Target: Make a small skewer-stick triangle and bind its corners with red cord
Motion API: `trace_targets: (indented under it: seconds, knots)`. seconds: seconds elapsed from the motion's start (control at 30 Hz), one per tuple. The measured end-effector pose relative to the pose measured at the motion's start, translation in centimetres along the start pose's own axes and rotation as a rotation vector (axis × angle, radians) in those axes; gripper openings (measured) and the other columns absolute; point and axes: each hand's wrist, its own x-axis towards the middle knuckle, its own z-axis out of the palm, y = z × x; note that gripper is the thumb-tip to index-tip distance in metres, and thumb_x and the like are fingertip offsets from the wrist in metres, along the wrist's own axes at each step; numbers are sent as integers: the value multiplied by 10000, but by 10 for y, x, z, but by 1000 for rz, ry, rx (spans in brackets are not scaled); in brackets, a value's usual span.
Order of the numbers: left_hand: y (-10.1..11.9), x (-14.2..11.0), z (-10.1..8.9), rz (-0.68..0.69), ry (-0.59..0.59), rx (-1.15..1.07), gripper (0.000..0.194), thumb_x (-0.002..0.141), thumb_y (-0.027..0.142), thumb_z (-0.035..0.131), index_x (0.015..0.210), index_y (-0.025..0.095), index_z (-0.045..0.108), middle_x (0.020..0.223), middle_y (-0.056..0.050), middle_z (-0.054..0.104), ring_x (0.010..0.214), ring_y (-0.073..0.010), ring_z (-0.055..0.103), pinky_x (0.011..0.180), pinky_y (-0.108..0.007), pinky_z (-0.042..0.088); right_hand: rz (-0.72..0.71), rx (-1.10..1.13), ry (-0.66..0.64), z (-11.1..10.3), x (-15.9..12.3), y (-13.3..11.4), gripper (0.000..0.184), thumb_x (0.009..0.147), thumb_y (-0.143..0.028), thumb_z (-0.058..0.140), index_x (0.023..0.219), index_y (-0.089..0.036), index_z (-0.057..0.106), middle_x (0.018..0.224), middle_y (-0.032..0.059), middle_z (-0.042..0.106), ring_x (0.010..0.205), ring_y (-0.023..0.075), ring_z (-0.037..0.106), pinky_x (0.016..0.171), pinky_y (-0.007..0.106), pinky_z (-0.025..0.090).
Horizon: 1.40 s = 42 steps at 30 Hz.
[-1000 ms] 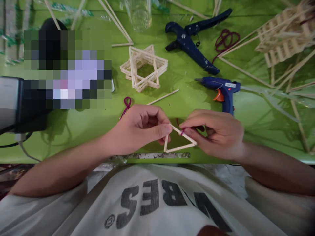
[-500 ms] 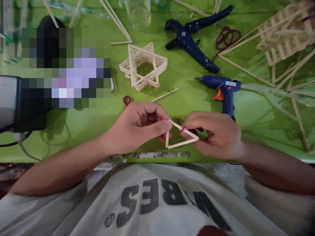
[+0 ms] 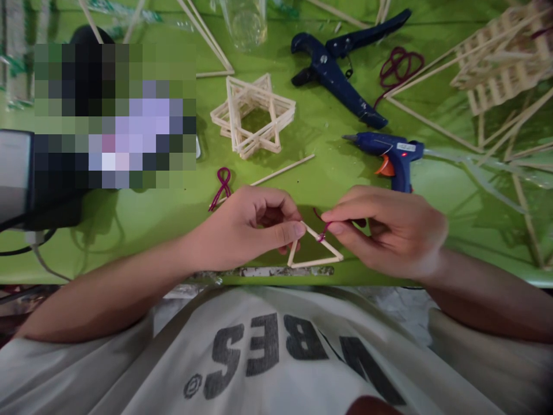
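Thumb and fingers of my left hand pinch the upper corner of a small wooden stick triangle, held just above the green table near its front edge. A purple cord is looped around the triangle's slanting right side. My right hand pinches that cord between thumb and forefinger, with a short end sticking out past the fingertips. Beyond my left hand lie a looped purple cord and a single thin stick.
A star-shaped stick frame stands in the middle. Behind lie blue cutters and a clear cup. The blue glue gun, its light red, lies beyond my right hand. A larger stick structure occupies the right; a dark device sits left.
My right hand has moved off the triangle's right corner and drawn back to the right, now pulling the cord. The triangle has dipped slightly toward me in my left hand.
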Motion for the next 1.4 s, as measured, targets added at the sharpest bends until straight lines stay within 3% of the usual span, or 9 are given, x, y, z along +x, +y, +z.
trace_targets:
  seconds: [0.13,0.23,0.5,0.67,0.83,1.03,1.13,1.27,1.4]
  knots:
    - [0,-1,-1,24,5,7,196,960,267,984,943,178,810,828,-27,856,716,-124,791,640,-168,620,-36,7,-29,-1,-1,1,204,1026,-89,794,1127,-266,799,894,2,859,721,152,781,602,283,594]
    - [1,-2,-1,57,17,4,187,968,282,984,961,184,824,838,-31,859,723,-135,802,648,-183,635,-44,46,-37,1,-2,5,202,1037,-86,756,1157,-245,789,873,-4,830,686,127,745,572,258,546]
    - [1,-2,2,166,137,-13,244,1013,369,949,928,187,812,796,-16,842,693,-132,800,667,-203,674,37,30,-179,3,-9,4,133,1087,-162,744,1061,-291,724,852,-4,776,682,161,686,599,316,502]
    - [4,-3,1,119,74,-23,193,996,286,958,931,183,807,810,-6,847,699,-119,798,649,-182,655,68,26,-141,2,-7,3,119,1102,-170,750,1099,-286,777,853,-11,791,681,143,706,607,300,510]
    - [3,-2,-1,25,-42,99,152,990,220,935,943,176,797,801,-5,830,691,-111,765,615,-172,598,3,-14,-49,1,-3,1,183,1061,-87,759,1091,-265,791,857,-10,810,684,129,726,613,278,541]
    - [-1,-1,-1,87,-38,180,122,1006,218,910,967,173,804,825,-16,836,710,-112,765,633,-174,593,-22,-14,-64,-1,-3,-1,266,1045,-39,748,1117,-291,792,922,2,846,743,155,773,618,296,563]
    - [-2,-2,-1,143,0,134,130,1006,244,935,984,183,821,829,-19,847,719,-123,783,647,-187,612,9,-19,-104,0,-4,1,206,1077,-99,756,1105,-301,792,876,-10,818,679,149,725,593,308,518]
    - [-3,-2,1,204,142,129,196,1014,340,946,974,198,817,845,-22,855,744,-147,809,669,-223,645,3,-14,-200,1,-6,5,134,1104,-162,759,1080,-292,781,889,13,809,714,167,725,610,315,517]
    - [-3,-1,2,244,204,120,240,979,358,979,950,195,805,831,-18,848,704,-142,791,625,-223,623,-18,-14,-187,1,-7,7,156,1089,-137,755,1102,-290,784,903,20,807,731,168,733,616,308,532]
